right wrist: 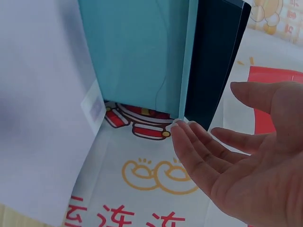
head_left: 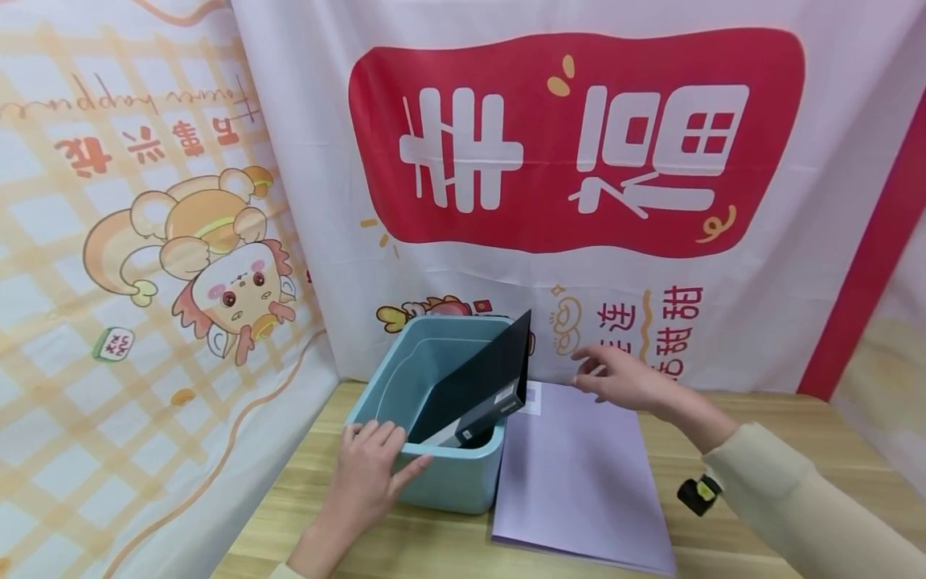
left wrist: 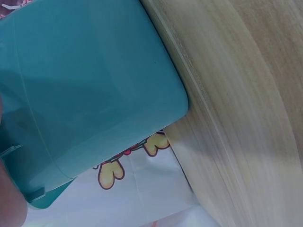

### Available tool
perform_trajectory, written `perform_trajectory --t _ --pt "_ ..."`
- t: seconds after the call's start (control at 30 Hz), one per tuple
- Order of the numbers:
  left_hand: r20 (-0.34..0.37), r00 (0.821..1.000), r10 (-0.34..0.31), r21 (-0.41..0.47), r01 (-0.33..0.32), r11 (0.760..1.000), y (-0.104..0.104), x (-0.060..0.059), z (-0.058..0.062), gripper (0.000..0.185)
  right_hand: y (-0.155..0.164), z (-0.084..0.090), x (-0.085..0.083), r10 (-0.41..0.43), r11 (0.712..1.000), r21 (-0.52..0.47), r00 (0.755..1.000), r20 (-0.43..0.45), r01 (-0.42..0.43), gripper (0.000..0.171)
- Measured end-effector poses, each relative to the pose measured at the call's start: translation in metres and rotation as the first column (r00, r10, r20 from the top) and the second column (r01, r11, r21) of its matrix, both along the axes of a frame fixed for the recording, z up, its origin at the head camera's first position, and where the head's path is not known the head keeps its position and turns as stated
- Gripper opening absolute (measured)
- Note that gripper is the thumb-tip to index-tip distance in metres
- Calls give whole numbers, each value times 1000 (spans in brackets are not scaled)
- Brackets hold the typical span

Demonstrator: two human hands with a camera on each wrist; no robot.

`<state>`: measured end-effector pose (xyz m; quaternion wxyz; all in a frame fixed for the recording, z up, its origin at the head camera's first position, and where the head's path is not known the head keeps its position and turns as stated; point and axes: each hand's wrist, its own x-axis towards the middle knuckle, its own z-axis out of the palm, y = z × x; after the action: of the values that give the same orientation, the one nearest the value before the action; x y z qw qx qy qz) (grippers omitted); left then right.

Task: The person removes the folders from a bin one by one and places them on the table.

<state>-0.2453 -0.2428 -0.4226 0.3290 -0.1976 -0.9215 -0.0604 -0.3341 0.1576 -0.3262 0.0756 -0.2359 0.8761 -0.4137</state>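
Observation:
A light blue plastic bin (head_left: pixel 444 474) stands on the table, and my left hand (head_left: pixel 369 466) grips its near left rim, fingers over the edge and thumb along the outside. In the left wrist view the side of the bin (left wrist: pixel 94 85) fills much of the frame. A black file folder (head_left: pixel 470 378) with a label on its spine leans inside, its upper corner rising above the right rim. To the right of the bin my right hand (head_left: pixel 615 376) hovers with relaxed, spread fingers and holds nothing. In the right wrist view its fingertips overlap the bin's edge near the black folder (right wrist: pixel 213 61).
A flat purple folder (head_left: pixel 579 474) with a small white label lies on the wood-grain table (head_left: pixel 731 482), right beside the bin. Printed cloth (head_left: pixel 304 201) hangs at the left and behind. A black device (head_left: pixel 698 494) is strapped at my right wrist.

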Motion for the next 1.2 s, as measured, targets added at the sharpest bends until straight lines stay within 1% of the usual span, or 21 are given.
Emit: perform_trajectory --t 0.3,0.47,0.57,0.7,0.8,0.93,1.0,1.2 --pt "4 1000 8 2 -8 1000 -1 1 0 42 -18 4 -16 -29 999 -43 998 63 32 49" --pt "-1 1000 -2 10 2 1000 -1 1 -2 42 -24 5 -23 -34 992 -112 988 154 52 54" --pt "1 1000 0 11 0 1000 0 1 -2 42 -28 4 -26 -41 984 -162 976 213 77 55" --pt "-6 1000 6 8 -5 1000 0 1 -1 42 -32 2 -30 -43 969 -224 963 265 105 59" --pt "-17 1000 -8 10 8 1000 -1 1 0 43 -36 1 -31 -39 959 -260 963 265 111 62" --pt "-25 999 -24 9 24 1000 -1 1 0 43 -43 -1 -32 -44 947 -297 963 265 125 62" --pt "-27 999 -22 7 22 1000 -1 0 0 43 -47 -2 -33 -43 940 -314 961 272 131 61" --pt "-28 999 -18 6 18 1000 -1 1 -1 43 -59 -6 -37 -57 907 -376 940 337 190 54"
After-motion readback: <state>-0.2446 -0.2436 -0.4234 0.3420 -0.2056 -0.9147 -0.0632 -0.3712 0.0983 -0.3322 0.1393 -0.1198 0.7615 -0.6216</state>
